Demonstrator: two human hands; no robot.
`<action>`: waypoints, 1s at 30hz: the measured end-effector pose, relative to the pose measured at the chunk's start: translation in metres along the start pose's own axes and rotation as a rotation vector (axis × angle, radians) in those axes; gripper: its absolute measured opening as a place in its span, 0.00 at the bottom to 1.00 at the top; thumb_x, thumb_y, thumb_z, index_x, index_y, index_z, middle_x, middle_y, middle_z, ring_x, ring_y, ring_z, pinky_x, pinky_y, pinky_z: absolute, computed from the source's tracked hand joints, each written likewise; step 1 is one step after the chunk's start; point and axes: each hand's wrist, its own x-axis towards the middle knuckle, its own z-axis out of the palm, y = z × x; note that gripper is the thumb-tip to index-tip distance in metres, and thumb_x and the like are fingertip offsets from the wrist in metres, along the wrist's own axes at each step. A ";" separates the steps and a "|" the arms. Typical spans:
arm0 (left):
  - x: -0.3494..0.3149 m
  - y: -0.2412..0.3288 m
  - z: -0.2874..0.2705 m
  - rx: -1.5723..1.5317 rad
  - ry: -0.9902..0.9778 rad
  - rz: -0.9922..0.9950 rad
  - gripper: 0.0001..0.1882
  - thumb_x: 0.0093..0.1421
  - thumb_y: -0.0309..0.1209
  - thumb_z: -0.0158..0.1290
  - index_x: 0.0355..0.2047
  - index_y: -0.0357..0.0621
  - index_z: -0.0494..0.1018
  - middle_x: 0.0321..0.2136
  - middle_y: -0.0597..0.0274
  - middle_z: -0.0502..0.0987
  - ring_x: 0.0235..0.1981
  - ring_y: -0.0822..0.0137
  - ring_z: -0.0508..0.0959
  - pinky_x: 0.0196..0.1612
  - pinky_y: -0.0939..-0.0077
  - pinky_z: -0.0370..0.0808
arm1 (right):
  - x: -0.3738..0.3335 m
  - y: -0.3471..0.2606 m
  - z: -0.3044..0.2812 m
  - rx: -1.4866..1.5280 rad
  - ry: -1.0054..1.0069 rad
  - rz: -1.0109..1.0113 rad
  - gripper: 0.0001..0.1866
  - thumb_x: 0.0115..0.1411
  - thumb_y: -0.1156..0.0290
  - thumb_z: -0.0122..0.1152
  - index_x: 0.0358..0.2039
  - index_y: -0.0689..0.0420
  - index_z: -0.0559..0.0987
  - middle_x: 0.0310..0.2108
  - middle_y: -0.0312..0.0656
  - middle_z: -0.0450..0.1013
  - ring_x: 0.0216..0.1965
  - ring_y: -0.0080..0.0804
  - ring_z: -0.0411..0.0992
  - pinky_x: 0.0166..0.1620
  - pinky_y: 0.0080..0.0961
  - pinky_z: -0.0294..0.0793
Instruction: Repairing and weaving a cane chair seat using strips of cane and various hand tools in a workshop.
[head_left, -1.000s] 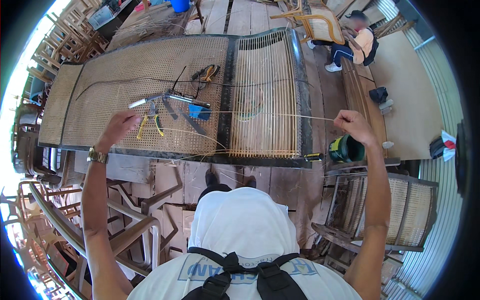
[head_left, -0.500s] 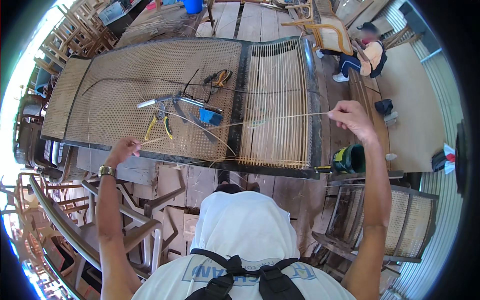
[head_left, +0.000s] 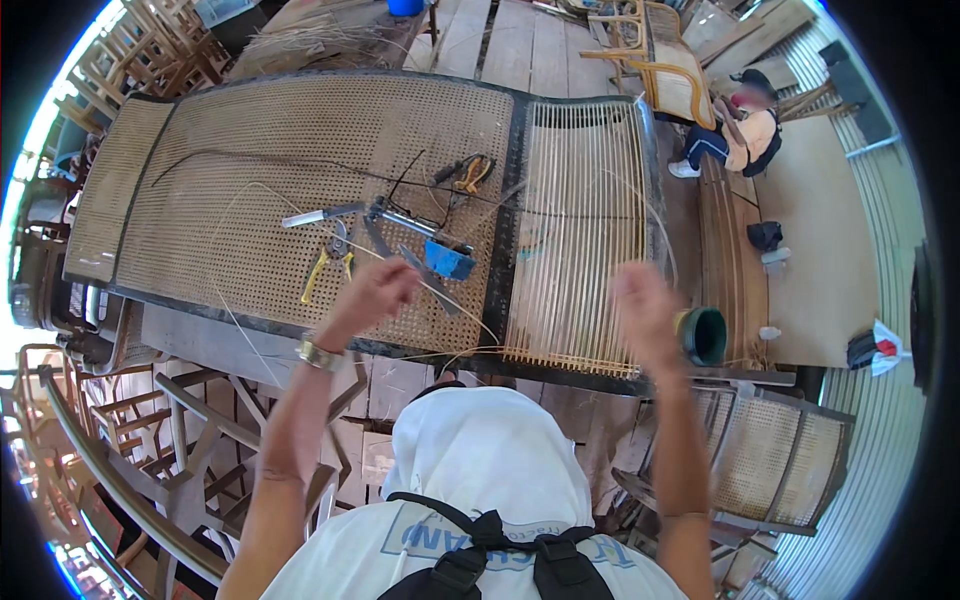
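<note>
A long chair-like frame with woven cane (head_left: pixel 250 150) lies before me; its right section carries parallel cane strands (head_left: pixel 580 200) over an open gap. My left hand (head_left: pixel 380 292), blurred, hangs over the near part of the woven panel with its fingers curled closed. Over the right edge of the strung section is my right hand (head_left: pixel 645 310), more smeared, its fingers bunched. What either hand pinches does not show clearly. A loose cane strand (head_left: pixel 460 302) arcs over the weave near my left hand. Beside it lie yellow-handled pruning shears (head_left: pixel 328 262) and a blue block-like piece (head_left: pixel 449 261).
Orange-handled pliers (head_left: pixel 468 178) and a metal-handled tool (head_left: pixel 320 214) rest on the weave. A dark green bucket (head_left: pixel 705 337) stands right of the frame. A person (head_left: pixel 745 130) sits at the far right. Chair frames (head_left: pixel 200 430) crowd the lower left; a cane-seated chair (head_left: pixel 780 455) stands lower right.
My hands have come closer together: the left moved right, the right moved left and nearer to me. The strand stretched taut between them is no longer seen that way.
</note>
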 end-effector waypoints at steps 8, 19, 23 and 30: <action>0.017 0.004 0.087 -0.443 -0.338 -0.097 0.13 0.73 0.36 0.51 0.38 0.38 0.75 0.24 0.69 0.77 0.25 0.82 0.73 0.27 0.87 0.68 | -0.003 -0.018 0.152 0.901 -0.296 0.436 0.08 0.71 0.65 0.59 0.38 0.57 0.78 0.28 0.33 0.75 0.21 0.16 0.67 0.25 0.14 0.66; 0.003 0.002 0.051 -0.154 -0.428 -0.137 0.14 0.72 0.36 0.51 0.34 0.37 0.76 0.21 0.69 0.76 0.22 0.79 0.73 0.27 0.81 0.68 | 0.037 0.018 0.130 1.069 -0.097 0.522 0.07 0.69 0.67 0.61 0.34 0.54 0.79 0.29 0.35 0.79 0.21 0.15 0.67 0.24 0.14 0.65; -0.008 -0.009 0.014 0.052 -0.421 -0.109 0.14 0.71 0.36 0.52 0.31 0.38 0.77 0.18 0.69 0.75 0.20 0.79 0.72 0.24 0.81 0.65 | 0.063 0.060 0.087 1.058 0.111 0.544 0.08 0.67 0.69 0.63 0.30 0.55 0.79 0.28 0.36 0.79 0.20 0.16 0.68 0.23 0.16 0.66; -0.036 -0.030 -0.066 0.218 -0.367 -0.164 0.14 0.70 0.34 0.54 0.29 0.38 0.76 0.17 0.70 0.74 0.19 0.79 0.73 0.23 0.81 0.67 | 0.088 0.105 0.016 1.171 0.394 0.519 0.07 0.67 0.69 0.64 0.32 0.56 0.78 0.28 0.39 0.80 0.19 0.19 0.70 0.21 0.17 0.68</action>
